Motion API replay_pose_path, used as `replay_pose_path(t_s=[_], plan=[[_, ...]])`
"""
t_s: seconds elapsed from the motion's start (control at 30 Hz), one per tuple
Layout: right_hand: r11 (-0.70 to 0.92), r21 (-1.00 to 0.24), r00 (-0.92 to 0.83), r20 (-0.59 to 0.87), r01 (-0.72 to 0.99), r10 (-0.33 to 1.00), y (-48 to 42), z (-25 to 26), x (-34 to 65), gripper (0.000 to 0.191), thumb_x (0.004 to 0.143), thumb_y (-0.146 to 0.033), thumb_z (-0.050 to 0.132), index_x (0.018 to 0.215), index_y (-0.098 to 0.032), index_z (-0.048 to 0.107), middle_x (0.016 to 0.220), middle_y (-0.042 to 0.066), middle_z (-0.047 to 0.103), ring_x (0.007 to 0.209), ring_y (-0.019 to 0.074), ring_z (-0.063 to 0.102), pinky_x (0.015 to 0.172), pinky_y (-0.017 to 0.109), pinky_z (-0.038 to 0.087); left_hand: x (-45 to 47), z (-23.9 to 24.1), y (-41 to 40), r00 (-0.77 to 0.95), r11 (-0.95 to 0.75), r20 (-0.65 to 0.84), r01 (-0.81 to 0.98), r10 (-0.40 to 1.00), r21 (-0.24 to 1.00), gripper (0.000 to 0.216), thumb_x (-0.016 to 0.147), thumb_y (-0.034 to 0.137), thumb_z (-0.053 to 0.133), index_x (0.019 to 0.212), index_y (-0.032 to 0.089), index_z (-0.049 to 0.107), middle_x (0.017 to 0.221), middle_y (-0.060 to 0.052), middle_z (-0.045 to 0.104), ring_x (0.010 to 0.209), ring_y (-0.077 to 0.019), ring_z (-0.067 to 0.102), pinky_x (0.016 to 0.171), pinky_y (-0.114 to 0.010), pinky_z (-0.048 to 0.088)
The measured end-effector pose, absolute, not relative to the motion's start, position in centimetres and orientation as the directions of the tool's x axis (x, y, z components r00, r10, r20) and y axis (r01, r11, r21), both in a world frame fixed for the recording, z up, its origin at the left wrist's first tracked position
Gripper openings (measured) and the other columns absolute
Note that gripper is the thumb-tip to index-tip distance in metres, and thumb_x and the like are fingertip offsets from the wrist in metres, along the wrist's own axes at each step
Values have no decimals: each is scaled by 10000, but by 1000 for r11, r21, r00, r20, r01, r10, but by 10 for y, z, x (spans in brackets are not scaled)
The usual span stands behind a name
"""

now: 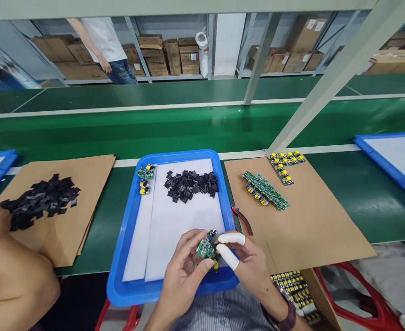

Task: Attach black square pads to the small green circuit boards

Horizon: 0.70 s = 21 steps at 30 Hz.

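**Two hands hold a small circuit board over a blue tray**

Seen from a head-worn camera looking down at a green desk (188, 128). Low in the centre, the person's left hand (183, 271) and right hand (247, 262) meet over the near edge of a shallow blue plastic tray lined with white paper (130, 220). Both hands are closed narrowly around one small green circuit board with yellow parts (205, 249). The left hand pinches its near side, and the right hand's two white rubber-covered fingertips (232, 238) press on its far side, probably to steady the board while keeping bare skin off it.

Further back in the tray lies a loose heap of small black square pieces (191, 185), within easy reach. A few more small green boards (145, 179) sit at the tray's far left corner.

To the right of the tray, a brown cardboard sheet (309, 220) carries rows of green boards with yellow components (266, 191). A red-handled tool (240, 218) lies between tray and cardboard.

On the left, another brown cardboard sheet (81, 184) holds a larger pile of black pieces (40, 197), and a co-worker's forearm (13, 276) rests near it. Another person in a white shirt (104, 43) stands far off by shelves of cardboard boxes (175, 55).
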State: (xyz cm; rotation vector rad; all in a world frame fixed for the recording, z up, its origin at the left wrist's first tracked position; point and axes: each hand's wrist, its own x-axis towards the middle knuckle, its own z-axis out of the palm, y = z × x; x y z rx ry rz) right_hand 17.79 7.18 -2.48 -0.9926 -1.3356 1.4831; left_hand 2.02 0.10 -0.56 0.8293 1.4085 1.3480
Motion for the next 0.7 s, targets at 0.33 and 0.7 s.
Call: replay_pose_path(t_s=[0.33,0.7], plan=[[20,-995,-317,49,-94,947,72,-22,181,153,889,-177,728,1026,-236,764,1008,62,773,875,181,747,811,282,633,13,2,4,-154,203,-254,-286,955,937,387,940,336,713,1316,251,690,1426,-122,624,1272,-316,625,1011,-394,581],[241,-967,-382,252,-78,889,70,-6,183,279,916,-84,684,1094,-286,758,997,52,738,907,193,709,812,329,592,11,-2,-1,-134,160,-167,-66,977,985,537,934,299,713,1456,316,587,1353,-94,604,1304,-273,560,1120,-385,468]])
